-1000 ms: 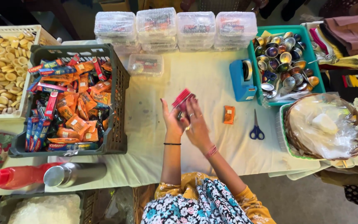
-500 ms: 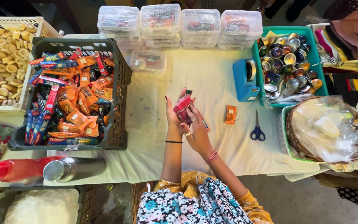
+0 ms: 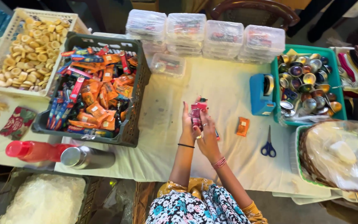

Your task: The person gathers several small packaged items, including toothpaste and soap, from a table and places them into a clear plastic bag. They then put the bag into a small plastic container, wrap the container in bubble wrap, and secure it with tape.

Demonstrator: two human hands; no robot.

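Packets, small and red, sit pinched between our two hands at the centre of the frame, held up above the white cloth. Our left hand cups them from behind while our right hand closes its fingers over the front (something thin and dark pokes out below, too small to identify). We judge the hold a little loose: several slim packets stacked together could slide apart and drop onto the cloth. To the right lie an orange packet and blue scissors. At left, the black crate of wrappers stands near our left elbow, where a careless swing could nudge it.
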